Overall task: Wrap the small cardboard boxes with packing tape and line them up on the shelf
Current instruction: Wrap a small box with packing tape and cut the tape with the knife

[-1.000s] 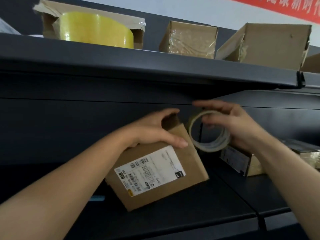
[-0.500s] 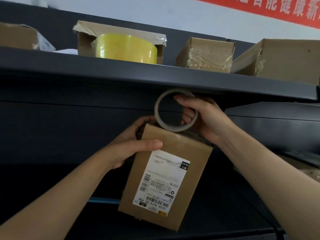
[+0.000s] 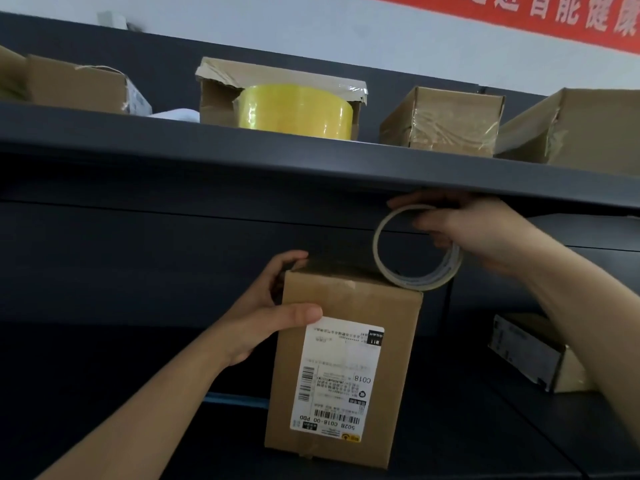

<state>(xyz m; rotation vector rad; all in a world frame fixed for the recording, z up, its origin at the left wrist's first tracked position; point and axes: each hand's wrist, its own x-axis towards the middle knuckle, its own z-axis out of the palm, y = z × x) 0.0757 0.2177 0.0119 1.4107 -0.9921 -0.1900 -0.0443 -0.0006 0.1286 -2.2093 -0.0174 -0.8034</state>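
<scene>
A dark shelf (image 3: pixel 242 157) spans the view from 9 to 3 o'clock. Four cartons stand on it: a plain carton (image 3: pixel 76 84) at 10 o'clock, an open carton (image 3: pixel 216 98) at 12 with a yellow roll (image 3: pixel 298 110) inside, a wrapped carton (image 3: pixel 446 123) at 1, and a big carton (image 3: pixel 585 133) at 2. At 6 o'clock the box (image 3: pixel 346 299) is upright over the lower shelf (image 3: pixel 485 448); it is unclear whether it rests there. Its label (image 3: pixel 339 375) faces the camera upside down. A side carton (image 3: pixel 526 351) lies at 4 o'clock. The left hand (image 3: pixel 273 317) grips the box's upper left corner, with the thumb on the front and the fingers curled over the top. The right hand (image 3: pixel 478 230), just under the shelf, pinches the tape (image 3: pixel 415 283), whose lower rim touches the box's top right corner.
</scene>
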